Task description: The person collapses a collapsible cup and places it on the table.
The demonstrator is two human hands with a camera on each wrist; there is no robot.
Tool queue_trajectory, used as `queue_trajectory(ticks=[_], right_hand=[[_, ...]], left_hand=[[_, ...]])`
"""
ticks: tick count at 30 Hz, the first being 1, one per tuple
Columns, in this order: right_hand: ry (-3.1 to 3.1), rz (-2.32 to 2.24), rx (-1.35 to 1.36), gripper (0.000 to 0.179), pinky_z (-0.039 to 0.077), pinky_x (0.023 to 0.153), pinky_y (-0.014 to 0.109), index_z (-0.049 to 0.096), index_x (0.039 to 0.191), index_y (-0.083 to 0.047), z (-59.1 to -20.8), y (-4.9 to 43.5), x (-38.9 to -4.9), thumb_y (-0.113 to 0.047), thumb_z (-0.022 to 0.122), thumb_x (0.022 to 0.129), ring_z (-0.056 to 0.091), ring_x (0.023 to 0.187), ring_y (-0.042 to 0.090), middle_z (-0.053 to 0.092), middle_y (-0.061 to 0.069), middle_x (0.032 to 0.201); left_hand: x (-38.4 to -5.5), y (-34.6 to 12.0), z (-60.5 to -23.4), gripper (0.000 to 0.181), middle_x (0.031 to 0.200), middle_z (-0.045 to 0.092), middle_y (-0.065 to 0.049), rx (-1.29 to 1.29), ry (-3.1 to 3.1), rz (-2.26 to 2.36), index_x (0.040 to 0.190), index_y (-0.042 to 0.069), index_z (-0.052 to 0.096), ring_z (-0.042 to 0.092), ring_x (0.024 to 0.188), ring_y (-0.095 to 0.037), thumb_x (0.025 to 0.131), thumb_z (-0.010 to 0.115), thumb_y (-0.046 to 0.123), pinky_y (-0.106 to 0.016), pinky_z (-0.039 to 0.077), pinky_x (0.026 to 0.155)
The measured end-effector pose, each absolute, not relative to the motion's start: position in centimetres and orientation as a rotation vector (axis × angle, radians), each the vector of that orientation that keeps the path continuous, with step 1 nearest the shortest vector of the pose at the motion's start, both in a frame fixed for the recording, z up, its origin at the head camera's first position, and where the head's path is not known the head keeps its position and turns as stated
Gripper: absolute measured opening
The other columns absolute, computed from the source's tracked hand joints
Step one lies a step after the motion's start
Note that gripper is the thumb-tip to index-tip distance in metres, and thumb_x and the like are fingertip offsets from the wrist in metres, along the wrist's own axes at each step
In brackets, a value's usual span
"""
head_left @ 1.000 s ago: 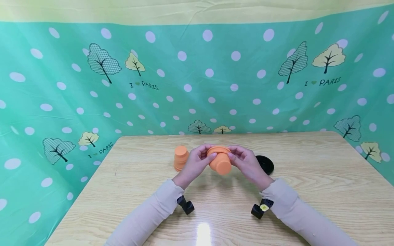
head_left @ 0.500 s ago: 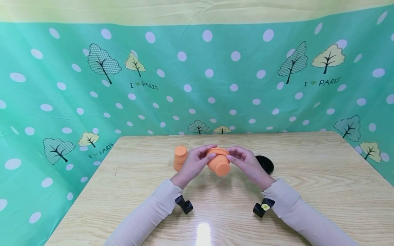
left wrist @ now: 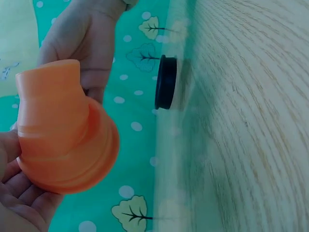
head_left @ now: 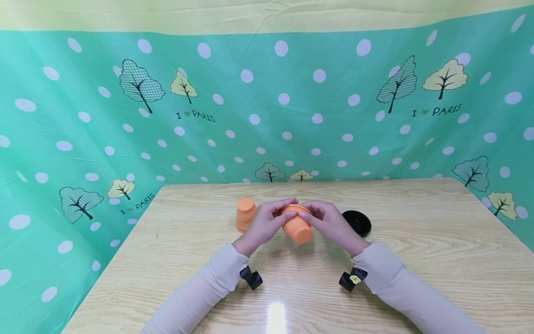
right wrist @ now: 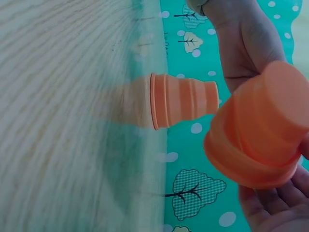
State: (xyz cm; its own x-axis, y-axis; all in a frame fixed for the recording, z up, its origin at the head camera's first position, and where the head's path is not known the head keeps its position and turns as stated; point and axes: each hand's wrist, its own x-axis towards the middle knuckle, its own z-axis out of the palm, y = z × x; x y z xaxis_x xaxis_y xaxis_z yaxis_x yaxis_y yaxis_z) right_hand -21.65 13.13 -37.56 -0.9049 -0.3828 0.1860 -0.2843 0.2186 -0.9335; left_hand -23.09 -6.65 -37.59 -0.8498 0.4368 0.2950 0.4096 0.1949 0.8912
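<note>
Above the middle of the table both hands hold an orange collapsible silicone cup [head_left: 298, 230], tilted with its narrow base toward the camera. My left hand [head_left: 270, 221] grips the wide rim from the left, thumb on the near side. From the right, my right hand [head_left: 329, 222] grips the same rim, its thumb close to the other thumb. In the left wrist view the cup [left wrist: 53, 130] is partly folded, with one side of its wall pushed in near the rim. The right wrist view shows that fold in the cup [right wrist: 260, 130] too. The cup's inside is hidden.
A second orange collapsible cup [head_left: 245, 213] stands upside down on the wooden table [head_left: 187, 222], just left of the left hand. A round black lid or dish [head_left: 358, 222] lies behind the right wrist. A green dotted cloth [head_left: 233, 93] hangs behind the table.
The hands have come closer together around the rim and the cup has tipped slightly down. Its stepped fold at the near side looks longer and more drawn out. The other things stay put.
</note>
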Motion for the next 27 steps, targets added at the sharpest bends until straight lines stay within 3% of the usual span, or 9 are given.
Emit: queue_trajectory(ticks=[9, 14, 20, 27], right_hand=[[2.308, -1.707, -0.695, 0.034, 0.052, 0.078, 0.025, 0.059, 0.120, 0.001, -37.4, 13.4, -21.9, -0.023, 0.055, 0.096, 0.063, 0.088, 0.015, 0.065, 0.013, 0.109], [2.288, -1.784, -0.692, 0.034, 0.051, 0.080, 0.024, 0.058, 0.120, 0.004, -37.7, 13.4, -21.8, -0.019, 0.057, 0.096, 0.063, 0.090, 0.014, 0.064, 0.016, 0.109], [2.249, -1.924, -0.682, 0.035, 0.050, 0.086, 0.023, 0.055, 0.121, 0.007, -37.9, 13.7, -21.6, -0.017, 0.056, 0.096, 0.062, 0.094, 0.012, 0.062, 0.018, 0.112], [2.037, -2.161, -0.659, 0.033, 0.052, 0.083, 0.023, 0.048, 0.120, 0.014, -38.1, 13.8, -21.8, -0.009, 0.053, 0.097, 0.063, 0.090, 0.009, 0.063, 0.005, 0.102]], left_hand=[[-23.0, -6.9, -37.8, 0.041, 0.125, 0.062, -0.007, 0.856, 2.457, 1.691, 0.128, 0.004, 0.058, 0.060, 0.109, -0.019, 0.091, 0.064, 0.021, -0.025, 0.051, 0.081], [-23.1, -7.0, -37.5, 0.040, 0.127, 0.060, -0.010, 0.865, 2.403, 1.754, 0.129, 0.002, 0.056, 0.056, 0.116, -0.022, 0.093, 0.060, 0.017, -0.033, 0.048, 0.092], [-22.3, -7.7, -36.1, 0.037, 0.132, 0.055, -0.015, 0.770, 2.290, 1.890, 0.134, -0.001, 0.050, 0.052, 0.122, -0.024, 0.099, 0.048, 0.013, -0.030, 0.044, 0.098], [-22.4, -8.0, -36.8, 0.044, 0.134, 0.053, -0.015, 0.740, 2.195, 1.948, 0.138, 0.002, 0.045, 0.052, 0.120, -0.024, 0.097, 0.054, 0.017, -0.030, 0.045, 0.098]])
